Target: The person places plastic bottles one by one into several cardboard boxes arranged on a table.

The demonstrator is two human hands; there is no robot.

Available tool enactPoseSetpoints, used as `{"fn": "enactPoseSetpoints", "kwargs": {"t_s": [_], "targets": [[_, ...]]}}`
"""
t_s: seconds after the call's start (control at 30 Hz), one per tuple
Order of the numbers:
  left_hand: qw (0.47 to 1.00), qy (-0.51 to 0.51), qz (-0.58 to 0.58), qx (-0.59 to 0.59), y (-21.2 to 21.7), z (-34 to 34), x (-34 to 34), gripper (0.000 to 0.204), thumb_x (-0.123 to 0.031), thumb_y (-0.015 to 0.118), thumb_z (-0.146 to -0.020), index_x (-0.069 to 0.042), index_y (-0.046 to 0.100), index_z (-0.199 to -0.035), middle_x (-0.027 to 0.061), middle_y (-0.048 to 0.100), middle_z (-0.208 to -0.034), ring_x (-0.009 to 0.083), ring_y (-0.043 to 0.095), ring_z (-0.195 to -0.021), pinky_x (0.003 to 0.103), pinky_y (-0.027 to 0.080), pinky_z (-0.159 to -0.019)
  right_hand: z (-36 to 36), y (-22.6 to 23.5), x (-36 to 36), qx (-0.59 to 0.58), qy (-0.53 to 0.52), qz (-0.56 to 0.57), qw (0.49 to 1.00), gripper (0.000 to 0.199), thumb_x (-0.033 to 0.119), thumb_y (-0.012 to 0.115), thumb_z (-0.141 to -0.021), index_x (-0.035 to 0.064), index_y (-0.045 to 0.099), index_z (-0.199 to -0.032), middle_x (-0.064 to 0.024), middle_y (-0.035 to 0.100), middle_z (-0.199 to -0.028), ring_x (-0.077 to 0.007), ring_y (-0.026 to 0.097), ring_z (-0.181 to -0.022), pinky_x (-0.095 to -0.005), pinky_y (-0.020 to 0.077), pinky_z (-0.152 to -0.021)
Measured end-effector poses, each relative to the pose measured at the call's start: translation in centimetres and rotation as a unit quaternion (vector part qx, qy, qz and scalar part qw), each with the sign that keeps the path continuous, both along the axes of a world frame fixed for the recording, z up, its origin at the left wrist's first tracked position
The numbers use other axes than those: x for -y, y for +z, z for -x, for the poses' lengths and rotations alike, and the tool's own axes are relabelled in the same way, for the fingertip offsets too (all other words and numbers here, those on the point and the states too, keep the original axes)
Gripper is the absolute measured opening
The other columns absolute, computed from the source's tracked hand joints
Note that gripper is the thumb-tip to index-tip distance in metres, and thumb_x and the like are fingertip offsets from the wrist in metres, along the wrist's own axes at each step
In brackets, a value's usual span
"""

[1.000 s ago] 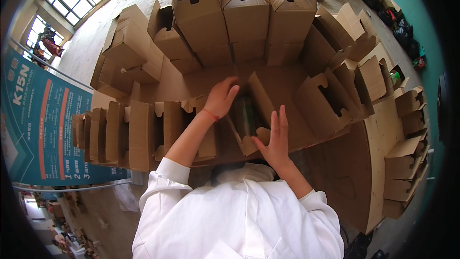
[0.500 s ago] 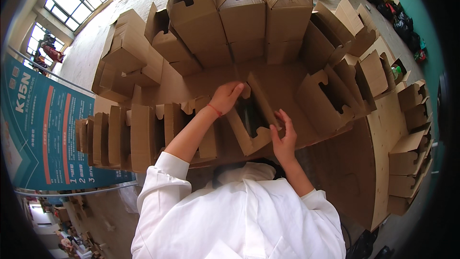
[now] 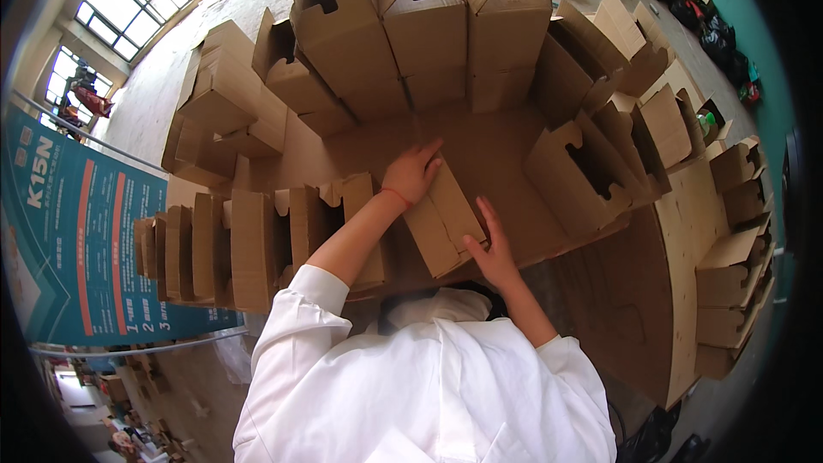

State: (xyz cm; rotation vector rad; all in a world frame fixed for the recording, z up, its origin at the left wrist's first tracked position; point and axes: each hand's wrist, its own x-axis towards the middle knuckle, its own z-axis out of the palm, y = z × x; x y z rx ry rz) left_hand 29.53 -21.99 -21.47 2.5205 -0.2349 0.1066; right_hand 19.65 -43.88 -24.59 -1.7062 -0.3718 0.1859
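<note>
In the middle of the brown surface lies a narrow cardboard box (image 3: 440,210), its lid folded down over the top. My left hand (image 3: 411,174) lies flat on the box's far left part, fingers stretched toward its far end. My right hand (image 3: 491,249) rests at the near right corner. Its thumb presses on the lid edge and its straight fingers are spread along the right side. Whatever is inside the box is hidden by the lid. A red cord (image 3: 398,196) circles my left wrist.
Tall open boxes (image 3: 426,39) stand along the far edge. A row of open boxes (image 3: 255,240) lines the left, near my left forearm. More open boxes (image 3: 570,176) stand at the right, beside a wooden board (image 3: 686,266). A teal banner (image 3: 94,231) stands far left.
The box's lid was raised, showing something dark green inside; now it is folded down. My left hand moved slightly right and down onto it, my right hand slightly left.
</note>
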Motion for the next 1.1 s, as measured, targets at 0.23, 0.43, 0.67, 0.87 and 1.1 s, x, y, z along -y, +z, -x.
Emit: {"fn": "enactPoseSetpoints", "kwargs": {"t_s": [0.23, 0.43, 0.67, 0.87, 1.1], "targets": [[0.978, 0.015, -0.190, -0.089, 4.6, 0.4, 0.6, 0.035, -0.036, 0.052, -0.092, -0.013, 0.058, -0.117, 0.0162, 0.062, -0.105, 0.0343, 0.056, -0.106, 0.044, 0.046, -0.089, 1.8, -0.8, -2.4, -0.129, 0.096, -0.018, 0.987, 0.071, 0.034, 0.061, -0.090, 0.0009, 0.030, -0.145, -0.0205, 0.035, -0.147, -0.0303, 0.034, -0.136, -0.0355, 0.0275, -0.111], [0.982, -0.066, -0.164, 0.069, -0.2, 1.0, 2.8, 0.027, -0.029, 0.053, -0.089, -0.008, 0.069, -0.088, 0.0126, 0.066, -0.097, 0.0303, 0.055, -0.109, 0.046, 0.038, -0.098, 0.7, 5.9, 0.5, 0.064, 0.047, 0.228, 0.970, 0.072, 0.033, 0.070, -0.082, 0.0021, 0.039, -0.140, -0.0222, 0.038, -0.143, -0.0387, 0.031, -0.136, -0.0448, 0.0281, -0.111], [0.991, -0.074, -0.035, 0.104, -0.9, 1.2, 2.5, 0.023, -0.022, 0.052, -0.088, -0.005, 0.068, -0.083, 0.0121, 0.066, -0.095, 0.0307, 0.053, -0.110, 0.046, 0.034, -0.102, -4.9, 9.7, 12.2, 0.173, -0.326, 0.470, 0.802, 0.039, 0.019, 0.069, -0.080, 0.0042, 0.059, -0.115, -0.0202, 0.058, -0.115, -0.0361, 0.051, -0.114, -0.0449, 0.0408, -0.098], [0.993, 0.001, 0.056, 0.101, -0.5, 1.3, 2.8, 0.025, -0.025, 0.052, -0.091, -0.005, 0.067, -0.088, 0.0131, 0.065, -0.101, 0.0307, 0.055, -0.107, 0.045, 0.037, -0.099, -2.3, 10.4, 4.4, 0.121, -0.165, 0.415, 0.887, 0.016, 0.019, 0.059, -0.087, 0.0037, 0.057, -0.083, -0.0195, 0.063, -0.068, -0.0385, 0.064, -0.070, -0.0472, 0.0502, -0.067], [0.955, -0.188, 0.082, 0.217, 8.4, 1.4, 5.4, 0.018, -0.020, 0.058, -0.088, -0.004, 0.067, -0.089, 0.0135, 0.065, -0.102, 0.0327, 0.061, -0.094, 0.040, 0.046, -0.086, -1.0, 9.0, -3.1, 0.154, -0.115, 0.435, 0.879, 0.022, 0.023, 0.054, -0.090, 0.0040, 0.058, -0.080, -0.0163, 0.063, -0.064, -0.0341, 0.065, -0.063, -0.0450, 0.0512, -0.056]]}}
